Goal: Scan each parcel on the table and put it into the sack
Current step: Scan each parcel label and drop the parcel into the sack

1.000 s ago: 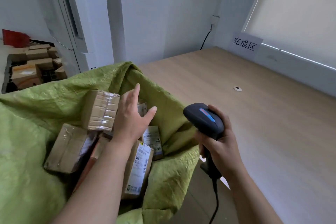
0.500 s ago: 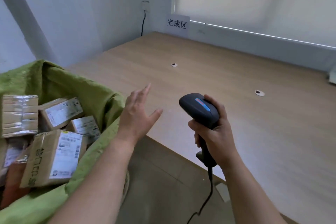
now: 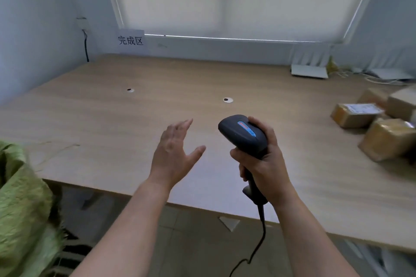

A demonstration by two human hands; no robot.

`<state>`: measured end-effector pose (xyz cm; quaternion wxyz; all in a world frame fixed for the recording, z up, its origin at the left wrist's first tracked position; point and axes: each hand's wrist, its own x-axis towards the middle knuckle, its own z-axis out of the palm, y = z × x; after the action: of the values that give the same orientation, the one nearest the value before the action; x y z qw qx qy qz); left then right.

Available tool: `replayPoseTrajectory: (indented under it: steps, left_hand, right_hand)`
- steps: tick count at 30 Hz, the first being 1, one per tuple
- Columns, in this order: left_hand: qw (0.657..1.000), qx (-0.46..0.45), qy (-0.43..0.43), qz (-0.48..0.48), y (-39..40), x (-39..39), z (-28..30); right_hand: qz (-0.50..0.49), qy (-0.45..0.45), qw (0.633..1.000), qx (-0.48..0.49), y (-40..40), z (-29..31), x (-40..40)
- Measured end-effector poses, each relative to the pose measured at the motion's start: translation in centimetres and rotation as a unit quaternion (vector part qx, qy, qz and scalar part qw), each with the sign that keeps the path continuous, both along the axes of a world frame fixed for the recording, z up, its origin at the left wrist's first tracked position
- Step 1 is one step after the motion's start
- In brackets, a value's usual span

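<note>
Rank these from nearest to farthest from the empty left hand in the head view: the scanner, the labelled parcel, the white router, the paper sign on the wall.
From the left hand:
1. Scanner, just to its right, gripped by the right hand.
2. Labelled parcel, far right on the table.
3. Paper sign on the back wall at left, and white router at back right: too close to call.

Black scanner (image 3: 244,135) with blue-and-red strip, crinkled green sack (image 3: 20,204), brown parcels (image 3: 382,128), pale wood-grain table (image 3: 112,123)
</note>
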<state>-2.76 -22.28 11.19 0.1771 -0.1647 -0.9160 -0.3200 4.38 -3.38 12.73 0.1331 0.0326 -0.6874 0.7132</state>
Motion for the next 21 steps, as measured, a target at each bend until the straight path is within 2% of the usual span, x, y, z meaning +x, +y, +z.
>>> replayPoseTrajectory:
  steps: [14, 21]
  left_hand:
    - [0.980, 0.018, 0.018, -0.200, 20.2, -1.2, -1.0]
    - [0.968, 0.005, 0.004, -0.249, 28.2, -3.7, -1.8]
  right_hand:
    - [-0.208, 0.011, 0.978, 0.023, 16.1, -0.6, 6.0]
    - [-0.265, 0.005, 0.964, 0.021, 22.9, -1.4, 5.0]
